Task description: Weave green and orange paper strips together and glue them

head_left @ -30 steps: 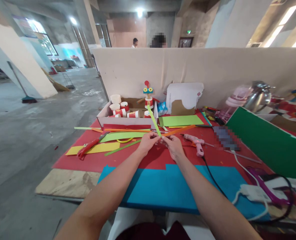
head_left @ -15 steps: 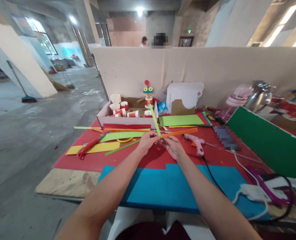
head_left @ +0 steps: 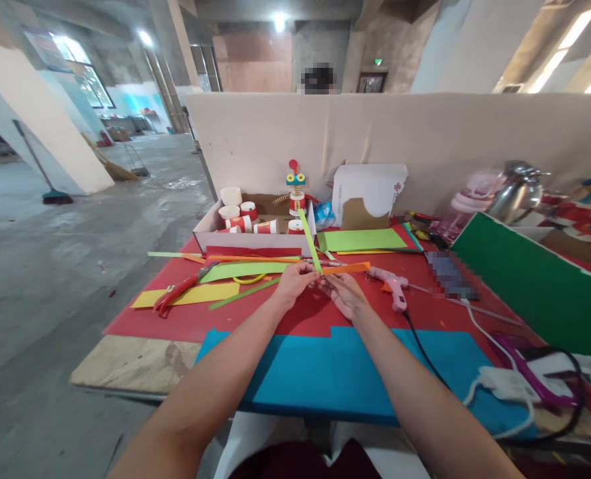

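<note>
My left hand (head_left: 295,283) is closed, thumb and fingers pinching the spot where a light green paper strip (head_left: 309,241) and an orange paper strip (head_left: 348,268) meet. From that spot the green strip points up and away, while the orange one extends to the right. Closed on the same crossing from the other side is my right hand (head_left: 343,293), its fingers under the orange strip. Both hands are just above the red tabletop covering. Beyond the orange strip's right end lies a pink glue gun (head_left: 394,286). The fingers partly hide the joint.
Red-handled scissors (head_left: 183,289) and coloured paper strips lie at left. Behind stands a box (head_left: 255,243) of paper cups with a cup figure (head_left: 296,199). At right are a phone (head_left: 452,274), cables and a green board (head_left: 530,283). Blue sheets (head_left: 325,372) cover the front edge.
The orange strip's visible length to the right of my hands has become shorter, its far end now nearer. My hands and the green strip stay nearly in place. One background person is out of sight.
</note>
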`<state>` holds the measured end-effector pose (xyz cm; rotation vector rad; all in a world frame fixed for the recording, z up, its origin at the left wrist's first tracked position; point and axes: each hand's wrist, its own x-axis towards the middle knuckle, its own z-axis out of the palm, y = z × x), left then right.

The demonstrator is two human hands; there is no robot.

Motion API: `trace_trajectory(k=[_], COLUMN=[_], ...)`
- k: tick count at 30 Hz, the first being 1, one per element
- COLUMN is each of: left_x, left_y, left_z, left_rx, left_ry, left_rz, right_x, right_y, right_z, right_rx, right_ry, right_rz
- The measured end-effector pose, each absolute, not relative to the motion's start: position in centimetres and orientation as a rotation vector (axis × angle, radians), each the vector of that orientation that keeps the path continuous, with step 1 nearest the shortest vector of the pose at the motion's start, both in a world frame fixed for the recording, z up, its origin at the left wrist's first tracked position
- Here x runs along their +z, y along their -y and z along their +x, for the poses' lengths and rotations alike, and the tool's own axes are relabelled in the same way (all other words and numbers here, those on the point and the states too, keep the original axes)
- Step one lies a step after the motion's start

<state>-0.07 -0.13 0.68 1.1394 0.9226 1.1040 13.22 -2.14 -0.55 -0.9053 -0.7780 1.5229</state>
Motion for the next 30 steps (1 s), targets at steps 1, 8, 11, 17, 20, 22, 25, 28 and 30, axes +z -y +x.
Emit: trace_trajectory(k=[1, 8, 11, 17, 20, 22, 25, 28, 30], left_x=[0.7, 0.9, 0.9, 0.7, 0.7, 0.7, 0.6, 0.4, 0.2], left_y=[0.1, 0.3, 0.3, 0.2, 0.2, 0.2, 0.3, 0.4, 0.5], left_z=[-0.1, -0.1, -0.1, -0.1, -0.1, -0.1, -0.1, 0.0, 0.1], left_rx=[1.103, 1.109, 1.111, 1.106, 1.089, 1.088, 1.115, 1.085, 1.043], left_ry=[-0.925, -0.897, -0.907, -0.937, -0.951, -0.956, -0.905, -0.874, -0.881], left_rz=[1.137, 1.110, 1.114, 1.136, 1.127, 1.126, 1.167, 1.191, 1.190], right_x=[-0.5, 0.1, 0.1, -0.1, 0.2, 0.4, 0.6, 0.2, -0.1], right_y=[2.2, 2.4, 2.4, 2.3, 2.4, 2.5, 2.5, 2.3, 2.1], right_z=[13.2, 13.2, 13.1, 12.9, 12.8, 12.8, 12.7, 12.7, 12.7], right_rx=[1.520, 1.525, 1.523, 1.444, 1.243, 1.094, 0.994, 0.998, 1.022], right_ry=[0.779, 0.745, 0.740, 0.781, 0.936, 1.042, 1.073, 0.995, 0.950], right_rz=[-0.909, -0.959, -0.962, -1.019, -1.095, -1.136, -1.158, -1.147, -1.130])
